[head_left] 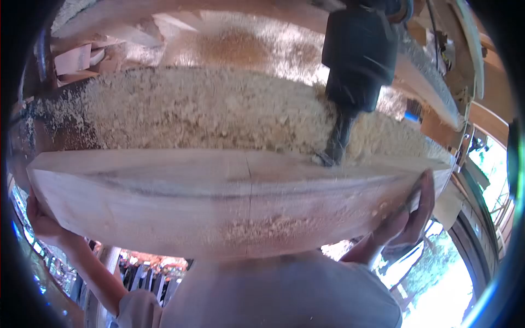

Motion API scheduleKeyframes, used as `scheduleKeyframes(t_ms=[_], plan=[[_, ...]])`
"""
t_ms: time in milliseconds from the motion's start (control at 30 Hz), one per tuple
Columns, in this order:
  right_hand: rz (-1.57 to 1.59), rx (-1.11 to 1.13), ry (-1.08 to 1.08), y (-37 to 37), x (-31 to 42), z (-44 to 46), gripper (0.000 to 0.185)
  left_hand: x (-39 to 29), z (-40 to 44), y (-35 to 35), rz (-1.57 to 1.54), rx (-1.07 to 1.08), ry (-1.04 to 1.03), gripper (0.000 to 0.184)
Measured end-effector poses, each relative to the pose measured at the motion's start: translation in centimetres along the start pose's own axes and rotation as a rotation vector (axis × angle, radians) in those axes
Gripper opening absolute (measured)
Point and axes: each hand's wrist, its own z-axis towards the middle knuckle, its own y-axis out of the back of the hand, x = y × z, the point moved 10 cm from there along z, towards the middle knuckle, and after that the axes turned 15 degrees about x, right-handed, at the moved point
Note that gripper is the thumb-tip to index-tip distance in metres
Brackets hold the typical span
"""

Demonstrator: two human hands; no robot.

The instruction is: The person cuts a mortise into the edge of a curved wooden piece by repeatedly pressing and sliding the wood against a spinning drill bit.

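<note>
A long, thick wooden block spans the view in front of my body, its lower edge curved and a dark line running down its middle. At its left end my left hand is closed round the edge, with the fingertips mostly hidden. My right hand grips the right end, fingers bent up along its face. Above the block's right half hangs a black drill chuck. The drill bit in it reaches down to the block's top edge, blurred, with the contact point hard to make out.
Thick sawdust covers the machine table behind the block. Wood offcuts lie at the upper left. More shavings and timber pieces are beyond the table. A dark curved frame stands at the right.
</note>
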Motion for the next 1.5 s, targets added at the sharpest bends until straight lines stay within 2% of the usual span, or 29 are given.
scheduleKeyframes(t_ms=[100, 133, 200, 300, 367, 400, 433, 500, 633, 733, 933, 1033, 1167, 1367, 1500], plan=[[-0.103, 0.267, 0.117, -1.3, 1.0, 1.9, 0.062, -1.3, 0.3, -0.4, 0.275, 0.108, -0.141, 0.046], [-0.117, 0.321, 0.079, -1.4, 0.9, 1.9, 0.062, -1.8, 0.0, -0.5, 0.401, 0.121, -0.181, 0.047], [-0.078, 0.307, 0.082, -1.1, 0.7, 1.7, 0.062, -2.4, -1.3, -0.7, 0.785, 0.100, -0.219, 0.050], [-0.050, 0.305, 0.078, -0.9, 0.5, 0.9, 0.061, -2.5, -4.5, -0.4, 0.589, 0.102, -0.119, 0.054], [-0.056, 0.324, 0.091, -0.7, 0.3, 0.9, 0.061, -2.5, -7.0, 0.1, 0.637, 0.105, -0.137, 0.050], [-0.064, 0.334, 0.094, -0.6, 0.2, 0.8, 0.061, -2.2, -7.9, 0.4, 0.548, 0.075, -0.088, 0.049], [-0.071, 0.341, 0.098, -0.7, 0.0, 1.0, 0.061, -1.8, -8.8, 0.8, 0.457, 0.040, -0.042, 0.048], [-0.070, 0.355, 0.129, -0.7, -0.3, 1.2, 0.061, 0.4, -10.4, 1.5, 0.047, -0.093, 0.148, 0.047], [-0.073, 0.348, 0.197, -0.9, -1.1, 1.8, 0.061, 1.4, -12.2, 2.6, -0.143, -0.338, 0.349, 0.046], [-0.045, 0.335, 0.212, -1.1, -0.9, 2.3, 0.060, 2.8, -12.0, 3.2, -0.325, -0.340, 0.348, 0.049], [-0.003, 0.269, 0.207, -0.4, -1.1, 1.6, 0.058, -0.2, -11.2, 0.4, -0.276, -0.302, 0.344, 0.056], [0.017, 0.220, 0.192, -0.2, -0.8, 1.3, 0.058, 0.5, -9.5, -0.1, -0.406, -0.253, 0.367, 0.060], [0.019, 0.192, 0.160, 0.2, -0.6, 0.6, 0.058, 1.3, -5.8, 1.2, -0.245, -0.137, 0.227, 0.057], [0.007, 0.181, 0.107, 0.4, -0.4, 0.0, 0.057, 0.1, -3.2, -1.1, -0.416, -0.112, 0.235, 0.054], [0.003, 0.171, 0.078, 0.4, -0.3, -0.2, 0.057, 0.6, -1.0, -1.2, -0.414, -0.033, 0.199, 0.053]])
